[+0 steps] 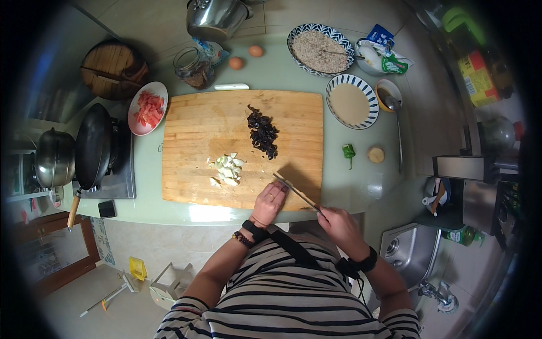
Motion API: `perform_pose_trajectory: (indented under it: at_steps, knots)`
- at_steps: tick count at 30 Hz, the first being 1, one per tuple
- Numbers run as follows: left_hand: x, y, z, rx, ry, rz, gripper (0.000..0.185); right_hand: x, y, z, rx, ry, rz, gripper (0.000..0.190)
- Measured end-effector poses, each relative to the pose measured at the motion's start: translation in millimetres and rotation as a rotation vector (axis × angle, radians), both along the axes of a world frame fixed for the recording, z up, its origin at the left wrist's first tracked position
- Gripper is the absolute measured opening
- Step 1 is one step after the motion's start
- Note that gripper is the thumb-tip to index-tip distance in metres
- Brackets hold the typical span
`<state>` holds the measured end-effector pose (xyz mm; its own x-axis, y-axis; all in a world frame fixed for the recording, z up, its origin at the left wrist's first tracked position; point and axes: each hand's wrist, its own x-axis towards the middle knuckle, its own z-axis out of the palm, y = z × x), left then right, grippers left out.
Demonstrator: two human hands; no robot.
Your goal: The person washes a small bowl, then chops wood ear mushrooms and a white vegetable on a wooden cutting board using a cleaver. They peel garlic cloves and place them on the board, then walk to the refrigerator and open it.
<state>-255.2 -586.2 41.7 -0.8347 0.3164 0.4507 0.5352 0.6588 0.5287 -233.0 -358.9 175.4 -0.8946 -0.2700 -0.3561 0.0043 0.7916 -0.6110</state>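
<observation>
My right hand [338, 224] grips a kitchen knife [296, 191], its blade slanting over the near right part of a wooden cutting board [194, 127]. Beside the blade, my left hand [270, 202] rests on the board near its front edge with curled fingers; whatever lies under the fingertips is hidden. Farther up the board lies a heap of dark, chopped pieces resembling wood ear fungus [263, 133]. White chopped pieces, perhaps garlic or scallion, form a pile [228, 169] left of my left hand.
A plate of chopped red food [149, 109] and a wok [92, 146] are at left. Two eggs [236, 63], a glass jar [192, 70] and a patterned bowl [319, 48] stand behind. At right are a shallow bowl [351, 101], a green pepper [349, 151] and a sink [408, 250].
</observation>
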Motion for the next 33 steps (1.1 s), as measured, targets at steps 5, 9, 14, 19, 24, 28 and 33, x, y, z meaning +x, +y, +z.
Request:
perform_pose_trajectory:
  at_steps: [5,9,14,19,24,28,33]
  knots:
    - [1,0,-2,-0.002,0.005,-0.001,0.023,8,7,6,-0.033,0.035,0.015,0.023]
    - [1,0,-3,0.013,-0.001,0.007,0.022,3,-2,1,0.037,0.015,0.008,0.023]
    - [-1,1,0,0.030,-0.012,0.004,0.020,-6,-6,-6,-0.091,0.022,-0.045,0.022]
    - [-1,1,0,0.037,0.012,0.006,0.020,2,10,3,-0.103,-0.061,0.000,0.022]
    - [-1,1,0,0.044,0.003,0.006,0.019,6,9,7,-0.162,0.067,-0.019,0.020]
    - [-2,2,1,0.053,0.010,0.005,0.019,0,1,6,-0.031,0.012,0.014,0.022]
    - [-3,1,3,0.059,-0.019,-0.011,0.020,-8,-10,-4,-0.077,0.020,-0.031,0.023]
